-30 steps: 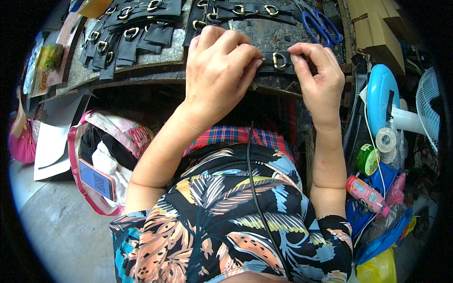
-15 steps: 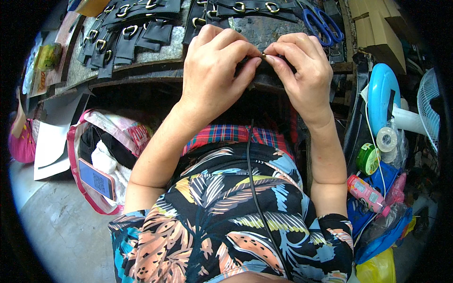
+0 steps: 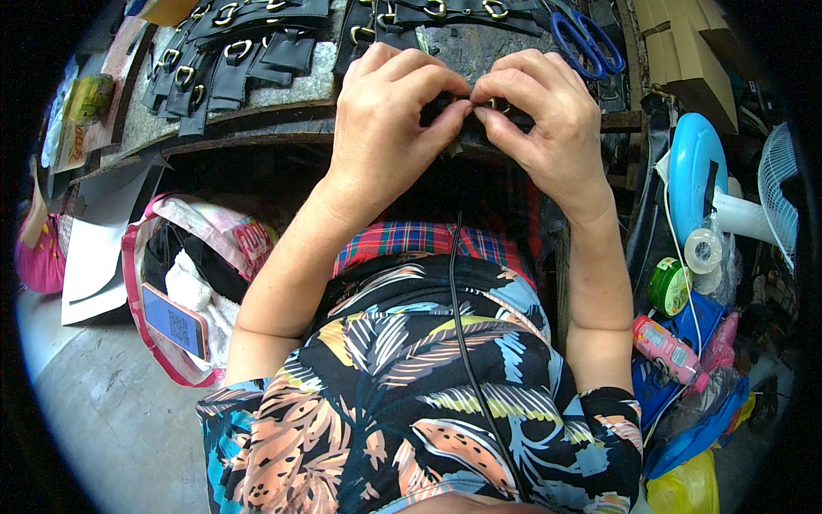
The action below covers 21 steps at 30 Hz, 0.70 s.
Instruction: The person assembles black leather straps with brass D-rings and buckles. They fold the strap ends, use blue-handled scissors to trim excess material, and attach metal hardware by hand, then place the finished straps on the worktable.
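Right now, both hands are up at the near edge of a dark work table (image 3: pixel 475 53), and their fingertips touch. The left hand (image 3: pixel 390 128) pinches with its thumb and pointing finger, back of the hand up. The right hand (image 3: pixel 548 128) pinches the same way, just beside it. Between them is a small black strap (image 3: pixel 505 109), and both hands are pinched on it. Most of it hides behind the fingers, but a bit of shiny metal peeks out in the gap of the right hand.

Past the left hand, more black straps with gold rings (image 3: pixel 237 51) lie in a bunch on a grey pad (image 3: pixel 322 73). Scissors with blue handles (image 3: pixel 586 43) lie on the table, behind the right hand. A cardboard box (image 3: pixel 698 64) is at the far right.

Down on the left is an open pink-edged bag (image 3: pixel 134 283). A phone (image 3: pixel 174 321) with its screen lit leans on it, next to a white cloth (image 3: pixel 190 287). On the right, a blue and white fan (image 3: pixel 738 208) lies tipped over, near a clear tape roll (image 3: pixel 702 265), a round green tub (image 3: pixel 668 287) and a pink bottle (image 3: pixel 670 349).
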Motion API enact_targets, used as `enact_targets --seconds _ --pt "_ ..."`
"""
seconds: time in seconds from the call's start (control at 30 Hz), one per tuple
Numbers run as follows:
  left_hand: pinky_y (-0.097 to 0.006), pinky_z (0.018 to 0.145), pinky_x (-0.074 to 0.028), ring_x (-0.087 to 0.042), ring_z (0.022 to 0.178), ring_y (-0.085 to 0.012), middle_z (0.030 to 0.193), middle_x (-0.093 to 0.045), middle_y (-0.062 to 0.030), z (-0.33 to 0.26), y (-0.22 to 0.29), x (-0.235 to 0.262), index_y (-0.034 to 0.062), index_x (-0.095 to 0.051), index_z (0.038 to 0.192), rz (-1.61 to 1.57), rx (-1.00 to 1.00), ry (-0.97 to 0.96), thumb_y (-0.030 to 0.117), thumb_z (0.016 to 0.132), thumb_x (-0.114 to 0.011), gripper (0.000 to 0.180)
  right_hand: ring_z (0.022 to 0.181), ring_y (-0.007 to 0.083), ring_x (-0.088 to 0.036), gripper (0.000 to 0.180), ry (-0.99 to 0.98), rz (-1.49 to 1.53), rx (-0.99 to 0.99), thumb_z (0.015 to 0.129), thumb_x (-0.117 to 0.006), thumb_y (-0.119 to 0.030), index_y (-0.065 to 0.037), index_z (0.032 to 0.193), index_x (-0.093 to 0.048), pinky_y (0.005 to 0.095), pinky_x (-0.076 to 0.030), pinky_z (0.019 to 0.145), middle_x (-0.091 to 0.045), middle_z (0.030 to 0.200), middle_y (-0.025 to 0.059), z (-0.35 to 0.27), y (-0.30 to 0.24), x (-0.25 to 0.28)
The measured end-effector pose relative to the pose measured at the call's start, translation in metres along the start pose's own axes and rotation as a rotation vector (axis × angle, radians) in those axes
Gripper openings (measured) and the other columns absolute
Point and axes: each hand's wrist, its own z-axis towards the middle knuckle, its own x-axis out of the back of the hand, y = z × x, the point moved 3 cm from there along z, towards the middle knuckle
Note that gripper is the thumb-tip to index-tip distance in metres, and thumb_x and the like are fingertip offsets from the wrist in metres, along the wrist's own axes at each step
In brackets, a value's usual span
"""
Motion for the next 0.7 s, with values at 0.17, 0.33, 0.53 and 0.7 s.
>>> enact_targets --seconds 0.17,0.33,0.53,0.7 --pt "-0.039 0.078 -0.049 -0.061 0.087 -0.0253 0.089 -0.070 -0.0011 0.001 0.003 -0.003 0.0113 -0.073 0.088 0.032 -0.046 0.040 0.013 0.076 -0.083 0.016 0.089 0.0270 -0.068 0.013 0.010 -0.005 -0.064 0.083 -0.073 -0.005 -0.005 0.096 -0.070 0.0394 -0.054 0.080 -0.070 0.095 0.0083 0.002 -0.002 -0.005" --pt "-0.038 0.080 -0.051 -0.062 0.091 -0.0282 0.097 -0.072 -0.0065 0.002 0.006 -0.002 0.0070 -0.074 0.094 0.055 -0.023 0.006 0.007 0.079 -0.082 0.017 0.091 0.0285 -0.066 0.018 0.044 -0.024 -0.090 0.084 -0.076 -0.015 -0.009 0.100 -0.071 0.0421 -0.053 0.083 -0.069 0.096 0.0068 0.001 0.001 -0.007" --pt "-0.039 0.082 -0.052 -0.060 0.094 -0.0276 0.098 -0.069 -0.0041 -0.001 0.012 0.010 0.0113 -0.073 0.104 0.137 -0.070 -0.035 0.014 0.078 -0.082 0.027 0.093 0.0291 -0.066 0.019 0.044 -0.145 -0.227 0.086 -0.079 -0.022 -0.007 0.098 -0.075 0.0397 -0.053 0.083 -0.072 0.099 0.0084 -0.015 0.015 0.035" --pt "-0.039 0.081 -0.052 -0.060 0.092 -0.0273 0.099 -0.068 -0.0039 0.000 0.020 0.011 0.0108 -0.074 0.106 0.106 -0.074 -0.059 0.015 0.079 -0.083 0.029 0.089 0.0266 -0.066 0.017 0.013 -0.180 -0.395 0.088 -0.079 -0.026 -0.009 0.091 -0.077 0.0387 -0.053 0.078 -0.071 0.092 0.0046 -0.029 0.018 0.042"
